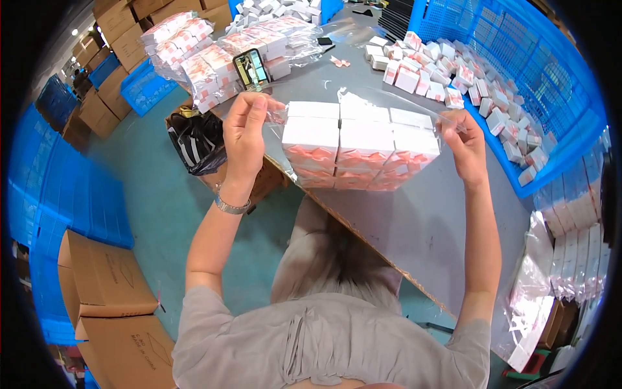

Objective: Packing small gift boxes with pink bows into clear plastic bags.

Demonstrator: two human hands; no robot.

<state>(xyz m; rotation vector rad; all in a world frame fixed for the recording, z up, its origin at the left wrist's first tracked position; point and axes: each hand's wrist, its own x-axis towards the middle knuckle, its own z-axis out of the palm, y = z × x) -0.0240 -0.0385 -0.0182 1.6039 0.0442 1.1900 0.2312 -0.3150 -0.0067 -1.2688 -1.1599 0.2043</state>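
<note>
A block of small white boxes with pink bows (pixel 363 139) sits in a clear plastic bag, tilted above the table's near edge. At its left end my left hand (pixel 245 133) pinches a corner of the clear bag, thumb against the fingers. My right hand (pixel 464 144) grips the film at the right end, with its fingers curled. Between my hands the bag's upper edge stretches behind the boxes. Whether the block's underside touches the table is hidden.
Wrapped bundles of boxes (pixel 181 52) are stacked at the back left, with a phone (pixel 251 70) propped before them. Loose boxes (pixel 408 78) spill from a tipped blue crate (pixel 564 155) at the right. A black bag (pixel 197 139) and cartons (pixel 107 272) stand left of the table (pixel 427 227).
</note>
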